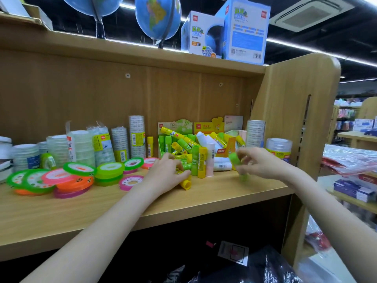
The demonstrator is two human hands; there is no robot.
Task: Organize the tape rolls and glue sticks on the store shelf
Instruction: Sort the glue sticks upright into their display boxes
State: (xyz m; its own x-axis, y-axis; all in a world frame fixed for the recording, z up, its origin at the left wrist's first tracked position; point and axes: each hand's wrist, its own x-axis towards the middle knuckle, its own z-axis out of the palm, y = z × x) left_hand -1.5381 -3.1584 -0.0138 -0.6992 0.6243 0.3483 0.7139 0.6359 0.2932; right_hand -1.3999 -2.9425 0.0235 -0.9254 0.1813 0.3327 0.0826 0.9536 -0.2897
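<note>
Nearest to you, your left hand (167, 170) lies on the wooden shelf board (224, 193) with its fingers curled around a yellow glue stick (185, 183) that is lying flat, just in front of the glue stick pile (195, 152). Your right hand (257, 163), to the right of the pile, pinches a green glue stick (234, 159) above the board; this hand is blurred, so I cannot say exactly how its fingers sit.

The pile itself is loose. Some sticks stand upright at its front edge, others lean or lie across each other in and around the display boxes (175, 127). I think the main risk is here: if your wrist brushes the standing sticks, they can fall like dominoes and roll off the front edge of the board. The round sticks roll easily on this smooth wood.

Left of the pile, the coloured tape rolls (79, 176) lie flat in low overlapping stacks, which may slide if you push them. Behind these, the clear tape stacks (136, 137) stand tall against the back panel and could tip.

Above the pile, the upper shelf carries globes (157, 17) and globe boxes (240, 31). Far right of the pile, other store shelves (355, 193) with goods are visible.
</note>
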